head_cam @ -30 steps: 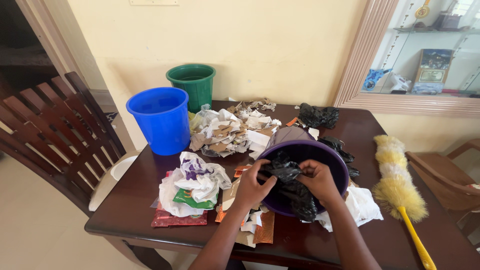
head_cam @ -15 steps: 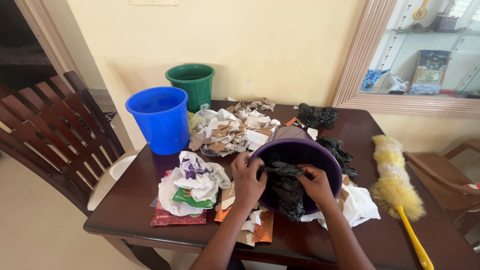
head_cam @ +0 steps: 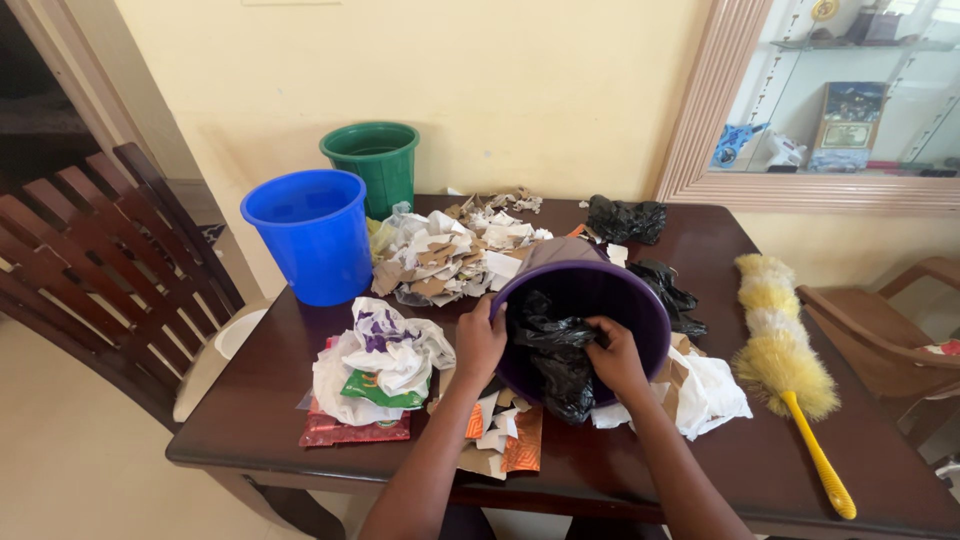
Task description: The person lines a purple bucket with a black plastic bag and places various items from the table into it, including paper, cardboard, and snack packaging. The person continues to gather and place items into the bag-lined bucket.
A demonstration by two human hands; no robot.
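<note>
Purple bucket (head_cam: 585, 300) lies tipped on the counter (head_cam: 250, 420); left hand (head_cam: 480, 340) clasps its rim, right hand (head_cam: 612, 355) pinches black plastic bags (head_cam: 555, 345) at its mouth, mid-transfer. Next needs a firm tug, bucket steadied

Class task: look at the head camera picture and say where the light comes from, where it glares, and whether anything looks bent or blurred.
Head view: daylight from the right; soft sheen on the dark table; door frame at left leans from lens distortion; hands and purple bucket sharp.
</note>
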